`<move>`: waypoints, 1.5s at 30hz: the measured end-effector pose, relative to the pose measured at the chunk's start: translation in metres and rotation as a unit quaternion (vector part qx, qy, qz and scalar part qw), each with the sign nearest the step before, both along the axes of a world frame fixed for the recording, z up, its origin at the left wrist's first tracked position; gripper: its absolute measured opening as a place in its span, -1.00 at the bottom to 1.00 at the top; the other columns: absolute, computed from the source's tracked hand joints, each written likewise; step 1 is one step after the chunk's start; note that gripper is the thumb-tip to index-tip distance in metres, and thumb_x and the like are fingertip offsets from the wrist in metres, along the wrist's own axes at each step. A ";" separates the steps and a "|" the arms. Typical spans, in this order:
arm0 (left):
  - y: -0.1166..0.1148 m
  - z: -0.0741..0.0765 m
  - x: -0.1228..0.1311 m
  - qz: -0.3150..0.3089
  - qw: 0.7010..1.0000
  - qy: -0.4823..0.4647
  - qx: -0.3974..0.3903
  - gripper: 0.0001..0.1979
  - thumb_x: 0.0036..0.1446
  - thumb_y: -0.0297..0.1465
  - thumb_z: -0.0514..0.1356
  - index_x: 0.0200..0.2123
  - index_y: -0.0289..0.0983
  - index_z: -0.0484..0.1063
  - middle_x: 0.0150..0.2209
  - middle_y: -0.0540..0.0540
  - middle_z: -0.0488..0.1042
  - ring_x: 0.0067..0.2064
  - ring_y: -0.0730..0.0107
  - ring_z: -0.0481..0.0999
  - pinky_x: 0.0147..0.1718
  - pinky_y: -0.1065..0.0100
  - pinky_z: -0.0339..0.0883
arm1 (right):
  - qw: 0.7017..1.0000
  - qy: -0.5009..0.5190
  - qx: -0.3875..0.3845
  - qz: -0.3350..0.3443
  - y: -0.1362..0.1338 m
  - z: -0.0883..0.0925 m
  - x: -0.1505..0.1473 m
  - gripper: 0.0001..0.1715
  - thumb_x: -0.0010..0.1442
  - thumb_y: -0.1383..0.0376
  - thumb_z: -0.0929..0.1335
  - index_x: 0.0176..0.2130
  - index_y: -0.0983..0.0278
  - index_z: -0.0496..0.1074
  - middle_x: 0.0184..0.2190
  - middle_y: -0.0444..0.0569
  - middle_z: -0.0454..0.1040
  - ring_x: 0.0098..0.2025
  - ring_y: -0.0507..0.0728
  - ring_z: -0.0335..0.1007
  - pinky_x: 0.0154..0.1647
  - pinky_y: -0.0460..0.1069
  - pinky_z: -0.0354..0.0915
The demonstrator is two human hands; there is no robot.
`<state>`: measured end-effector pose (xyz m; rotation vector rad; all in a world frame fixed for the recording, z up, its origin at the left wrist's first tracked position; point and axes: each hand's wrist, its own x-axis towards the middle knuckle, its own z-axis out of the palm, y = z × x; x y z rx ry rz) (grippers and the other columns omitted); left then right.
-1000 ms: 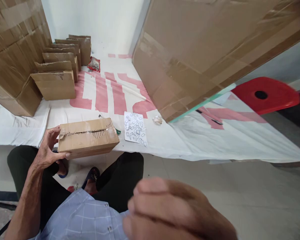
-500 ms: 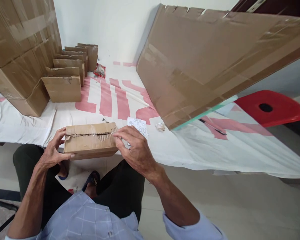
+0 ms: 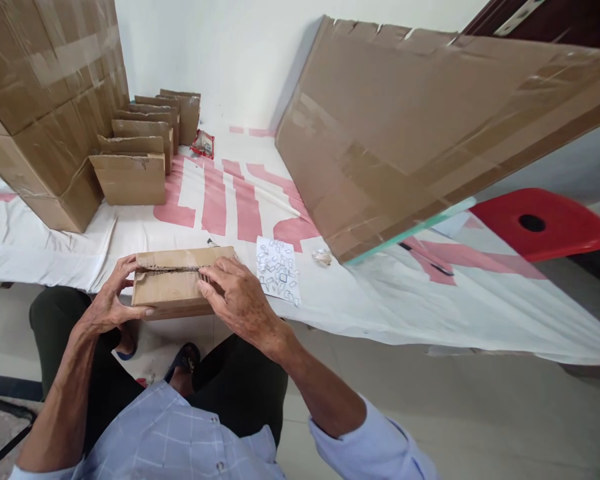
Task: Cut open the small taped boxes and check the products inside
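A small cardboard box [image 3: 173, 285] rests at the front edge of the cloth-covered table, its top flaps meeting at a dark, ragged seam. My left hand [image 3: 111, 300] grips the left end of this box, with the thumb along its front side. Over the right part of the top, my right hand [image 3: 243, 300] has its fingers bent together at the seam; whatever they pinch there is too small to make out. Right of the box lies a white paper with small drawn shapes [image 3: 279, 270].
Several open cardboard boxes [image 3: 135, 180] stand in a row at the back left beside large taped cartons [image 3: 45, 93]. A big cardboard sheet [image 3: 405, 127] leans at the right, near a red stool [image 3: 555, 223] and a dark thin tool [image 3: 433, 261].
My right hand has moved left along the seam, from the box's right end onto its top. More of the drawn paper shows. My left hand keeps its hold.
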<state>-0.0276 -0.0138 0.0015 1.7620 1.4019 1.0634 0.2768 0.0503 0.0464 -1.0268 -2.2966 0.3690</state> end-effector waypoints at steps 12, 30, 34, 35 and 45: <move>-0.005 0.001 -0.001 -0.003 1.000 0.025 -0.004 -0.26 0.06 -0.12 0.59 0.27 -0.01 0.47 0.49 -0.24 0.19 0.53 -0.20 0.23 0.33 -0.10 0.49 | 0.993 0.113 0.016 -0.008 0.014 0.004 0.002 -0.71 0.46 0.33 0.31 -0.26 0.22 0.58 -0.30 0.02 0.56 -0.20 0.18 0.47 -0.08 0.09 0.41; -0.016 0.004 0.014 -0.053 0.997 0.044 0.025 -0.31 0.10 -0.19 0.57 0.28 -0.05 0.49 0.47 -0.29 0.19 0.54 -0.21 0.21 0.34 -0.12 0.46 | 0.943 -0.025 -0.256 0.210 0.075 0.027 -0.006 -0.61 0.40 0.16 0.25 -0.44 0.21 0.39 -0.41 -0.09 0.50 -0.32 0.11 0.36 -0.20 0.03 0.28; -0.015 0.007 0.014 -0.049 0.998 0.040 0.025 -0.34 0.09 -0.15 0.58 0.22 -0.08 0.52 0.45 -0.29 0.22 0.53 -0.19 0.24 0.35 -0.10 0.46 | 0.944 0.074 -0.256 0.196 0.073 0.023 0.003 -0.65 0.38 0.13 0.32 -0.22 0.24 0.64 -0.16 0.02 0.70 -0.11 0.17 0.57 0.00 0.08 0.42; -0.015 0.008 0.012 -0.043 0.998 0.040 0.022 -0.35 0.08 -0.15 0.58 0.21 -0.09 0.53 0.45 -0.29 0.23 0.52 -0.19 0.25 0.36 -0.09 0.46 | 0.948 0.097 -0.246 0.176 0.077 0.020 0.009 -0.64 0.39 0.12 0.33 -0.20 0.24 0.66 -0.13 0.03 0.70 -0.08 0.18 0.59 0.03 0.10 0.43; -0.016 0.010 0.000 0.000 0.999 0.032 0.021 -0.30 -0.06 -0.07 0.64 0.13 -0.08 0.58 0.40 -0.27 0.31 0.48 -0.18 0.33 0.41 -0.09 0.40 | 0.942 -0.277 -0.176 -0.071 0.108 -0.054 0.046 -0.81 0.40 0.33 0.38 -0.04 0.33 0.58 0.08 0.26 0.59 0.07 0.29 0.51 -0.02 0.06 0.35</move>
